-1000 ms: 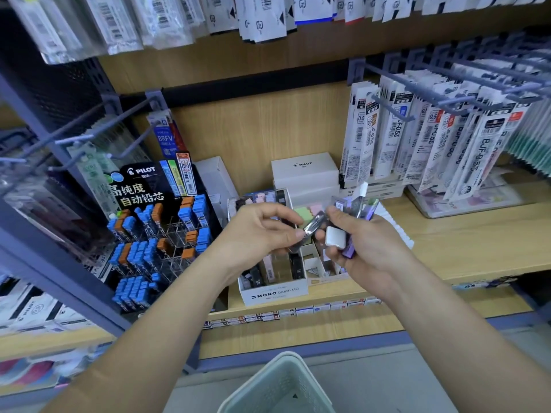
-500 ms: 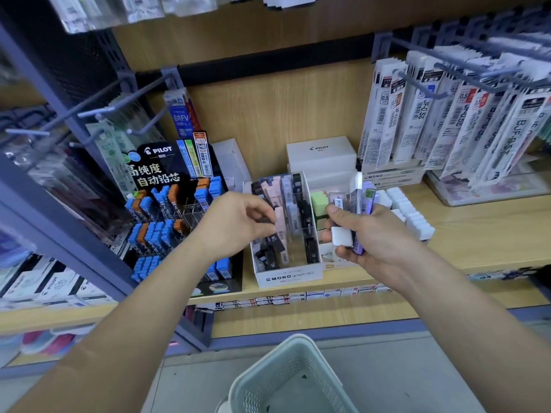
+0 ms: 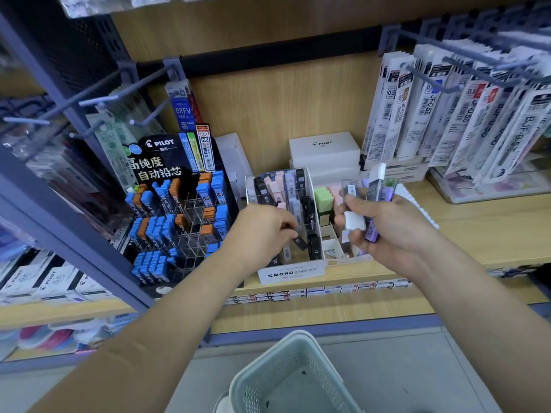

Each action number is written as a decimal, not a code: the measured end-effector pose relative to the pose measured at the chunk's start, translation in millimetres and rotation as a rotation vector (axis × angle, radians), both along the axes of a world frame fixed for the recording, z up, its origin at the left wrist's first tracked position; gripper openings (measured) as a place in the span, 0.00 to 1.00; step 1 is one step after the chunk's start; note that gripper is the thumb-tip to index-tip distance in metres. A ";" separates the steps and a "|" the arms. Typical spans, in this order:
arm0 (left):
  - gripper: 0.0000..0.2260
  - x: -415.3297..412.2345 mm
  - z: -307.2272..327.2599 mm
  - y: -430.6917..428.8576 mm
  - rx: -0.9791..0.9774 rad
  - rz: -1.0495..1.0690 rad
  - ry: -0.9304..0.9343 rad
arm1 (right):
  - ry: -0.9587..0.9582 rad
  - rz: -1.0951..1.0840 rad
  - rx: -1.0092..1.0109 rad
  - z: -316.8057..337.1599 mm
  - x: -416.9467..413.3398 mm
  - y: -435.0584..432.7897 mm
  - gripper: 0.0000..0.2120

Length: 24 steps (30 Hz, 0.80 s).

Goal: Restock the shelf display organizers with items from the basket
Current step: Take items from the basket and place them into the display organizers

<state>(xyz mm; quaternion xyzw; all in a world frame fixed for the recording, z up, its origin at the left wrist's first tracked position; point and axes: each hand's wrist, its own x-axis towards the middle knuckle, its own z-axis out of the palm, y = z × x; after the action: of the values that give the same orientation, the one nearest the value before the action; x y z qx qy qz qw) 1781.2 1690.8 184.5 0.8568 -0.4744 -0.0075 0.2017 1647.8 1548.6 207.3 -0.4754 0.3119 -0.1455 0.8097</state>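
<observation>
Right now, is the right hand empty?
No, the right hand grips a bundle of slim lead cases, purple, clear and white, beside the MONO organizer.

Wooden shelf point(image 3: 477, 234). Bears a white MONO organizer point(image 3: 290, 272) at the front edge, under the left hand's point(image 3: 262, 231) pinch on a black lead case point(image 3: 300, 242). Left of that pinch, a black PILOT lead display point(image 3: 167, 165). Between that pinch and the right hand's point(image 3: 393, 231) fistful of lead cases point(image 3: 376, 189), a low white divided tray point(image 3: 331, 248). Beyond both grips, stacked white PILOT boxes point(image 3: 325, 150); well right of the fistful, a clear tray point(image 3: 489, 190).
</observation>
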 end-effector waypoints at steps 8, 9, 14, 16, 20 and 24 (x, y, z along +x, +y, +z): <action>0.06 3.6 -33.0 -17.3 0.233 -0.049 -0.133 | 0.020 0.078 -0.030 -6.4 -2.0 -3.1 0.07; 0.06 4.0 -35.3 -18.5 0.239 -0.066 -0.153 | 0.023 0.084 -0.029 -6.5 -2.0 -3.3 0.05; 0.05 2.9 -46.7 -23.1 0.197 -0.157 -0.274 | 0.036 0.075 -0.012 -6.5 -2.8 -0.7 0.02; 0.05 1.5 -47.9 -24.8 0.230 -0.140 -0.293 | 0.029 0.043 0.020 -5.4 -3.5 0.7 0.01; 0.04 2.5 -46.7 -25.6 0.224 -0.086 -0.287 | 0.030 0.040 0.059 -5.5 -7.0 3.0 0.09; 0.07 1.0 -44.6 -26.2 0.234 -0.097 -0.329 | 0.050 0.060 0.035 -7.0 -9.2 2.5 0.09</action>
<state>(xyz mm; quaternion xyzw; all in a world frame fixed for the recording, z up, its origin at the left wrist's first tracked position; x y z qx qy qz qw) 1782.2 1664.6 139.9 0.8402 -0.5376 0.0677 0.0201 1638.7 1551.1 200.3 -0.4738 0.3202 -0.1039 0.8138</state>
